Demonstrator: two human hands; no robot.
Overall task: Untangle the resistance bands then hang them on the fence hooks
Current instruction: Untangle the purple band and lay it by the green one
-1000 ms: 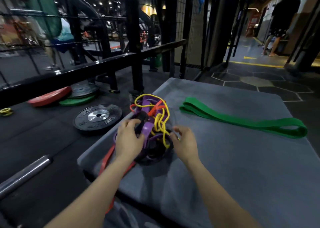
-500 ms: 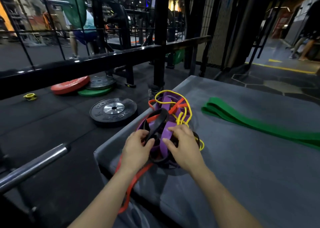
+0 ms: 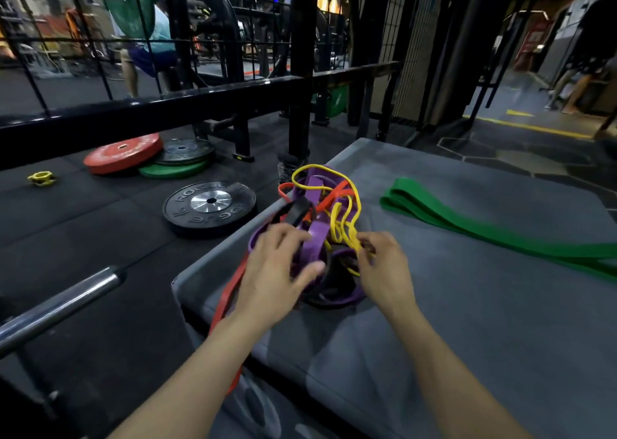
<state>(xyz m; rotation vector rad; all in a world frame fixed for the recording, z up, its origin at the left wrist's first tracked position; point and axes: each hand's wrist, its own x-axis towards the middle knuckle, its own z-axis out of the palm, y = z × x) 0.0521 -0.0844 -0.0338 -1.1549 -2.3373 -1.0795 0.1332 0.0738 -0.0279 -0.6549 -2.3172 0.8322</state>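
Left hand [image 3: 278,273]: fingers spread, laid over tangled bands [image 3: 322,228], frame centre. Right hand [image 3: 384,268]: yellow band [image 3: 347,229] pinched. Green band [image 3: 494,234]: long axis running toward right edge.

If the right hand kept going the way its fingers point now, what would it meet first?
The right hand points up-left into the tangle, so it would most likely meet the yellow band first; its fingertips already look to be at those loops. The purple band lies just beyond, though depth is unclear.
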